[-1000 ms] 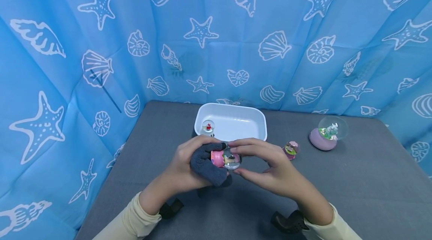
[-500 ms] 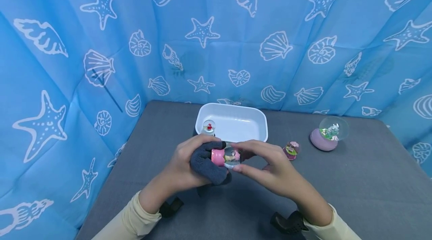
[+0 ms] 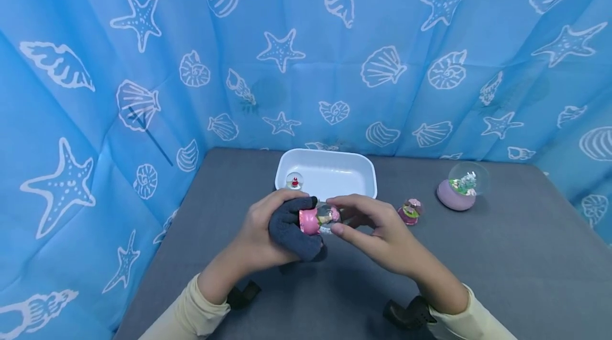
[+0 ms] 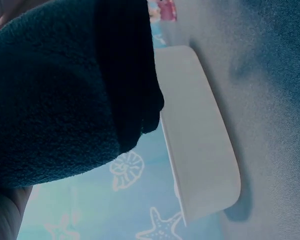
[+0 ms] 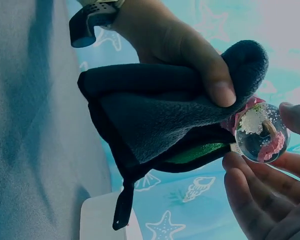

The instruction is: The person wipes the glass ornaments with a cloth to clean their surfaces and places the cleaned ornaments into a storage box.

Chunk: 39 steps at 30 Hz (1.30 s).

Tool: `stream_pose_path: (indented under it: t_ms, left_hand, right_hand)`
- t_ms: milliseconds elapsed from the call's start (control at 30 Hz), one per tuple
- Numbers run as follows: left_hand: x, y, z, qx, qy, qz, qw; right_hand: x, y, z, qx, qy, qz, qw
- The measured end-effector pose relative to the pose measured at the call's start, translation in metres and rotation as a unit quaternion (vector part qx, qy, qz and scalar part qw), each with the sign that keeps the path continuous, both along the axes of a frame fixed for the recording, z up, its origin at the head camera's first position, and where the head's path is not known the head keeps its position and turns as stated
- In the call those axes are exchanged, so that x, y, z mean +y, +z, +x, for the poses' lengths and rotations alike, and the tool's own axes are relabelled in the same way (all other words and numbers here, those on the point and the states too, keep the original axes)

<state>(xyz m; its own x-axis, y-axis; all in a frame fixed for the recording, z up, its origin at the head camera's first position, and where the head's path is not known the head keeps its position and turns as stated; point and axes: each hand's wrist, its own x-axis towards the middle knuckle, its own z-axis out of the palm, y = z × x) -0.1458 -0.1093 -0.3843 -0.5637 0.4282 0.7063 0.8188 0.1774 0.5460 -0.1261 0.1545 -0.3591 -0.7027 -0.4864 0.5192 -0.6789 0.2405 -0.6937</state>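
My left hand (image 3: 258,231) grips a dark blue-grey cloth (image 3: 288,229) folded around the pink base of a small snow globe (image 3: 309,221). The globe lies sideways, its glass ball pointing right. In the right wrist view, a pink, tree-like shape shows inside the ball (image 5: 262,132), and the cloth (image 5: 155,100) has a black edge and a hanging loop. My right hand (image 3: 382,234) holds the glass ball between thumb and fingers. In the left wrist view, the cloth (image 4: 55,95) hides the globe.
Behind the hands stands a white tray (image 3: 339,178), with a small snow globe (image 3: 294,180) with a red figure at its left end. To the right on the grey table are a small pink globe (image 3: 410,211) and a larger purple-based globe (image 3: 456,195). A blue shell-print curtain (image 3: 306,90) closes the back.
The pink globe has turned in the cloth, so the pink shape inside now shows more. My right fingers have shifted around the ball. The left hand stays nearly still, and the head view tilts slightly.
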Motion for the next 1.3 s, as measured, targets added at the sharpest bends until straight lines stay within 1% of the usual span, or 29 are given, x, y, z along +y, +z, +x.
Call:
stream_pose_path:
  t_ms: [67,167,267,367,467,533,633,767,867,967,1033,1133,1300]
  left_hand:
    - [-0.001,-0.001,-0.001,-0.001,0.001,-0.005,1.0]
    - [-0.001,-0.001,-0.002,-0.001,0.003,-0.006,1.0]
    - [-0.002,-0.001,-0.003,-0.001,0.008,-0.001,1.0]
    - [-0.005,0.0,-0.004,-0.007,0.011,0.008,0.9999]
    - [-0.009,0.001,-0.006,-0.015,0.014,0.018,0.9996]
    - [-0.011,0.001,-0.007,-0.016,0.016,0.021,0.9995]
    - [-0.013,0.002,-0.01,-0.013,0.018,0.024,0.9995]
    - [-0.014,0.003,-0.012,-0.011,0.024,0.022,0.9994]
    - [-0.016,0.003,-0.012,-0.021,0.027,0.018,0.9993]
    - [-0.016,0.004,-0.012,-0.029,0.028,0.017,0.999]
    - [-0.017,0.004,-0.012,-0.031,0.029,0.018,0.9989]
    - [-0.017,0.003,-0.013,-0.035,0.028,0.02,0.9988]
    - [-0.018,0.001,-0.013,-0.041,0.03,0.018,0.9986]
  right_hand:
    - [0.001,0.0,0.0,-0.005,0.001,-0.005,1.0]
    - [0.003,0.001,-0.001,0.005,0.0,-0.018,1.0]
    - [0.006,0.003,-0.001,0.013,-0.011,-0.039,0.999]
    - [0.01,0.007,-0.002,0.023,-0.042,-0.06,0.997]
    - [0.014,0.01,-0.005,0.044,-0.08,-0.074,0.993]
    - [0.015,0.011,-0.008,0.06,-0.106,-0.072,0.99]
    - [0.015,0.008,-0.013,0.068,-0.134,-0.062,0.987]
    - [0.012,0.004,-0.022,0.087,-0.147,-0.041,0.984]
    - [0.011,0.001,-0.031,0.118,-0.152,-0.023,0.981]
    - [0.009,-0.002,-0.042,0.133,-0.159,-0.012,0.978]
    - [0.007,-0.006,-0.051,0.128,-0.165,-0.009,0.978]
    - [0.001,-0.012,-0.064,0.102,-0.173,-0.004,0.98]
    - [-0.012,-0.022,-0.084,0.038,-0.174,0.014,0.984]
